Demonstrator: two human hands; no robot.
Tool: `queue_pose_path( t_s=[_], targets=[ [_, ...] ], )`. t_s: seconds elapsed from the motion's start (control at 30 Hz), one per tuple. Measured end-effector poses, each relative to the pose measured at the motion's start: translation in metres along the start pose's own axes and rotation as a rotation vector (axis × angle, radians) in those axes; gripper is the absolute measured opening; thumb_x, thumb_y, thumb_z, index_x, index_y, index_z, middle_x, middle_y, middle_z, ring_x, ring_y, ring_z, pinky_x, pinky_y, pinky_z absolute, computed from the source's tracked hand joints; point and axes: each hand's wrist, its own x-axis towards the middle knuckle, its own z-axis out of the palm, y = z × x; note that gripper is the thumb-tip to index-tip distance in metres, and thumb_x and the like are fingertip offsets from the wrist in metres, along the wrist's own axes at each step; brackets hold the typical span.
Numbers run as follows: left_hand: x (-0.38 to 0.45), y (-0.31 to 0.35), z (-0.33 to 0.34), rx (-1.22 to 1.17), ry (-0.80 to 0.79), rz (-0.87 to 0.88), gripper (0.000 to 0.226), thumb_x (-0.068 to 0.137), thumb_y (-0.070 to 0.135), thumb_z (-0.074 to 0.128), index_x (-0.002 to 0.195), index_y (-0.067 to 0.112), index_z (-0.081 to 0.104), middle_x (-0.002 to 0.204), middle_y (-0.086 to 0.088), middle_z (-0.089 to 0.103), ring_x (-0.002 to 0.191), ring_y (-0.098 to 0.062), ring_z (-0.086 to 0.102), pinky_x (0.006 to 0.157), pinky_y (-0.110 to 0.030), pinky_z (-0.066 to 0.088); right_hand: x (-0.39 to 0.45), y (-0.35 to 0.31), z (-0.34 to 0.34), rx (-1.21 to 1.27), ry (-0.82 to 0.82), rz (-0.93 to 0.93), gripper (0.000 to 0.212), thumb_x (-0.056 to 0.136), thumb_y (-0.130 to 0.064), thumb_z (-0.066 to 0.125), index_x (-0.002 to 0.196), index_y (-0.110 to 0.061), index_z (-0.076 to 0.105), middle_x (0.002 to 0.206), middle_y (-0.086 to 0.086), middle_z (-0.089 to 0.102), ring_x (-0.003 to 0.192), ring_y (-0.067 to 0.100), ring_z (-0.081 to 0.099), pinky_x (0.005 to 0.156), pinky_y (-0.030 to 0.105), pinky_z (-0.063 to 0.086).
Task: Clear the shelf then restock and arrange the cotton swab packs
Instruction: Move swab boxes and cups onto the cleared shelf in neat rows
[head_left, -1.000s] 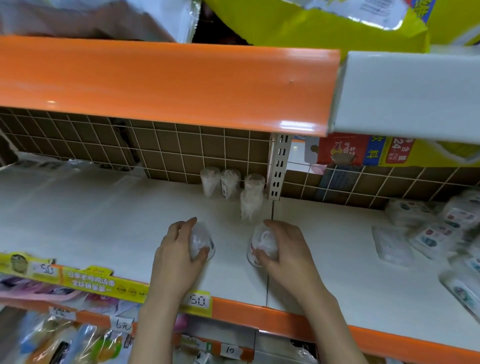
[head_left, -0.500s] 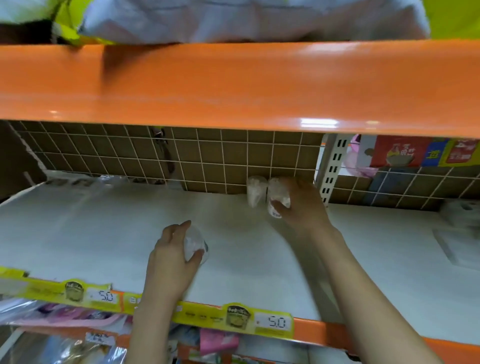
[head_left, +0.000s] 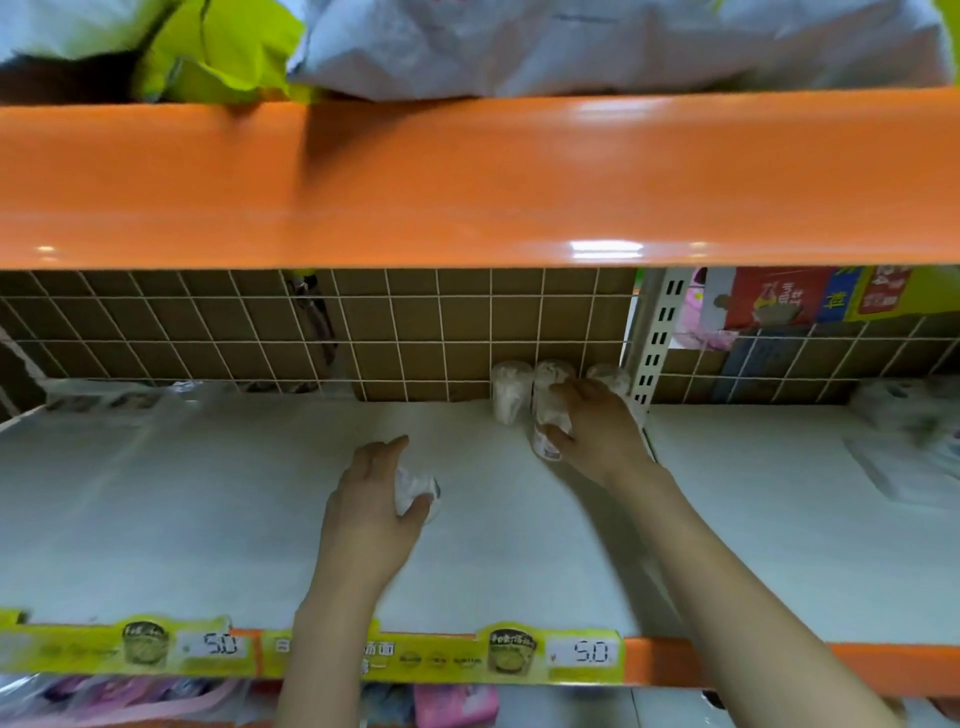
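Observation:
A white shelf holds round clear cotton swab packs. My left hand grips one pack lying on its side mid-shelf. Far back, my right hand grips an upright pack next to the rear wire grid. Another upright pack stands just left of it against the grid, and a third pack peeks out behind my right hand by the slotted upright.
An orange shelf edge hangs low overhead with bags on top. A white slotted upright splits the bays. Flat wrapped packs lie on the right bay. Yellow price tags line the front lip.
My right hand carried its pack from the shelf front to the back row and stays on it. My left hand has kept its pack mid-shelf. The camera shifted left.

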Motion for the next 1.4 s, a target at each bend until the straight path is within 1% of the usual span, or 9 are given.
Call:
queue_pose_path(
  t_s=[0.1,0.2,0.33,0.47,0.63,0.8,1.13,1.3,1.4],
  targets=[
    [0.004,0.001,0.007,-0.007,-0.026,0.032,0.062,0.078,0.019,0.072,0.134,0.018,0.047,0.129,-0.006,0.046,0.110,-0.027,0.052,0.090,-0.037,0.045,-0.008,0.004,-0.004,0.067,0.064,0.002,0.053,0.081,-0.033,0.067,0.126,-0.006,0.055,0.119,0.016,0.060,0.108,0.036,0.056,0.090,0.037,0.043],
    [0.010,0.006,0.019,-0.009,-0.060,0.069,0.061,0.079,0.019,0.071,0.135,0.016,0.047,0.129,-0.009,0.047,0.111,-0.028,0.052,0.091,-0.036,0.045,-0.030,0.009,-0.009,0.147,0.178,0.038,0.044,0.079,-0.033,0.055,0.114,-0.005,0.061,0.108,0.016,0.063,0.096,0.037,0.059,0.080,0.037,0.047],
    [0.023,0.021,0.034,0.028,-0.092,0.117,0.057,0.084,0.024,0.066,0.137,0.014,0.045,0.136,-0.009,0.043,0.117,-0.028,0.050,0.094,-0.033,0.041,-0.079,0.017,-0.004,0.186,0.305,0.188,0.046,0.082,-0.027,0.049,0.119,-0.001,0.057,0.120,0.020,0.057,0.110,0.037,0.052,0.094,0.041,0.043],
    [0.042,0.042,0.047,0.007,-0.072,0.203,0.050,0.082,0.024,0.066,0.130,0.019,0.050,0.130,-0.006,0.048,0.112,-0.026,0.051,0.085,-0.028,0.041,-0.115,0.030,0.010,0.134,0.271,0.264,0.051,0.082,-0.032,0.041,0.118,0.001,0.056,0.116,0.020,0.059,0.107,0.036,0.052,0.094,0.038,0.041],
    [0.072,0.058,0.062,-0.010,-0.094,0.253,0.045,0.083,0.022,0.066,0.126,0.017,0.051,0.124,-0.006,0.051,0.111,-0.026,0.051,0.080,-0.026,0.036,-0.126,0.043,0.028,0.072,0.141,0.351,0.048,0.082,-0.032,0.042,0.113,0.000,0.059,0.111,0.021,0.061,0.102,0.041,0.056,0.089,0.046,0.047],
    [0.087,0.062,0.072,0.021,-0.142,0.263,0.056,0.084,0.021,0.066,0.136,0.014,0.044,0.134,-0.010,0.046,0.117,-0.028,0.049,0.091,-0.034,0.041,-0.124,0.037,0.033,0.022,0.121,0.370,0.040,0.084,-0.030,0.037,0.092,-0.003,0.065,0.091,0.018,0.063,0.081,0.037,0.059,0.069,0.040,0.050],
    [0.090,0.059,0.093,0.039,-0.179,0.253,0.057,0.087,0.019,0.063,0.139,0.012,0.040,0.144,-0.015,0.032,0.127,-0.033,0.041,0.100,-0.038,0.038,-0.125,0.039,0.037,-0.032,0.081,0.384,0.041,0.087,-0.031,0.035,0.098,-0.006,0.064,0.099,0.016,0.063,0.089,0.035,0.058,0.076,0.043,0.050],
    [0.074,0.050,0.096,-0.070,-0.187,0.165,0.082,0.084,0.021,0.066,0.149,0.022,0.016,0.146,-0.012,0.031,0.129,-0.031,0.038,0.104,-0.044,0.038,-0.125,0.036,0.034,-0.029,0.058,0.396,0.040,0.086,-0.031,0.036,0.098,-0.006,0.064,0.100,0.016,0.063,0.089,0.035,0.058,0.076,0.042,0.049],
    [0.053,0.047,0.094,-0.142,-0.122,0.140,0.081,0.083,0.016,0.065,0.148,0.018,0.017,0.144,-0.012,0.032,0.128,-0.031,0.039,0.101,-0.040,0.040,-0.125,0.035,0.033,-0.030,0.049,0.401,0.040,0.086,-0.030,0.035,0.099,-0.006,0.064,0.101,0.016,0.063,0.091,0.035,0.058,0.077,0.043,0.050]
  ],
)
